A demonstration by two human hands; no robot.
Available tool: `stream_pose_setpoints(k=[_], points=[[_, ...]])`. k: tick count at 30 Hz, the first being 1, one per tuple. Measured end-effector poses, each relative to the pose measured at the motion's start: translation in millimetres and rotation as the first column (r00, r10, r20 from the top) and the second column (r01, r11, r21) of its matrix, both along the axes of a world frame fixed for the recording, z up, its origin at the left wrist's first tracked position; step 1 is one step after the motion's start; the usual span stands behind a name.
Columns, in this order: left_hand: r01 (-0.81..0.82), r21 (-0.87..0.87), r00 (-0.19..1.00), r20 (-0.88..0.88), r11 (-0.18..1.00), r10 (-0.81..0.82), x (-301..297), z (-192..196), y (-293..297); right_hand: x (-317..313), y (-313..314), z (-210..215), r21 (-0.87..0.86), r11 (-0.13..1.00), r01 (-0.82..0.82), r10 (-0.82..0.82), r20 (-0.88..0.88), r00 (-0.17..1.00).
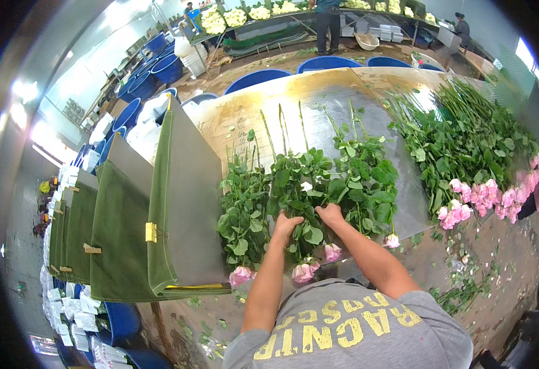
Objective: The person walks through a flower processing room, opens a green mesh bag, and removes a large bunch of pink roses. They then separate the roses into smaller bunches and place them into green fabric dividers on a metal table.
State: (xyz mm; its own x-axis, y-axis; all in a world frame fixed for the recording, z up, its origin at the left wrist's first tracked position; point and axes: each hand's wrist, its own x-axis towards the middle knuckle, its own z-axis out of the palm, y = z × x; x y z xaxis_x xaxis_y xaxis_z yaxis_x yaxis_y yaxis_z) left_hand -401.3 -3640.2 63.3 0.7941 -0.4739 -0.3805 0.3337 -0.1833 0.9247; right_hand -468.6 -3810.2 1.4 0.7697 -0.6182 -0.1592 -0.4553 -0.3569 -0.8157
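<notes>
A wide metal table (368,104) lies under both hands. To the far right of the hands a big heap of pink roses (466,154) waits. Left of them stand green dividers (159,215). Both hands are down in the middle rose bunch (303,184), heads toward the person: the left hand (286,225) and right hand (331,214) lie close together, fingers among the leaves, probably sorting the stems.

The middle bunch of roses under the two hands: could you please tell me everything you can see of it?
The middle bunch of roses lies flat on the worn metal table, bare stem ends pointing away, pale pink blooms toward the person at the near edge. Its dark green leaves are dense. The left hand and right hand both rest in the foliage. Similar bunches lie close on either side.
</notes>
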Motion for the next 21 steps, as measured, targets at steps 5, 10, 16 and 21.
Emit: stream_pose_setpoints(k=[5,10,16,21], points=[[-0.054,-0.019,0.996,-0.067,0.998,0.053,-4.9,8.8,-2.0,-0.1,-1.8,4.4,-0.018,1.0,-0.019,0.018,-0.037,0.999],[-0.056,0.06,0.998,-0.014,0.997,0.057,-3.4,4.0,-3.5,2.0,-4.8,3.6,0.001,1.0,-0.023,0.023,-0.143,0.989],[-0.047,0.069,0.999,0.019,0.997,0.046,1.5,-17.4,-5.3,4.7,-6.4,-1.2,-0.056,0.998,-0.018,0.006,-0.205,0.979],[-0.066,0.182,0.989,0.14,0.981,0.041,5.4,-35.7,-10.4,1.4,-8.9,-1.3,-0.024,1.0,0.01,-0.012,-0.095,0.995]])
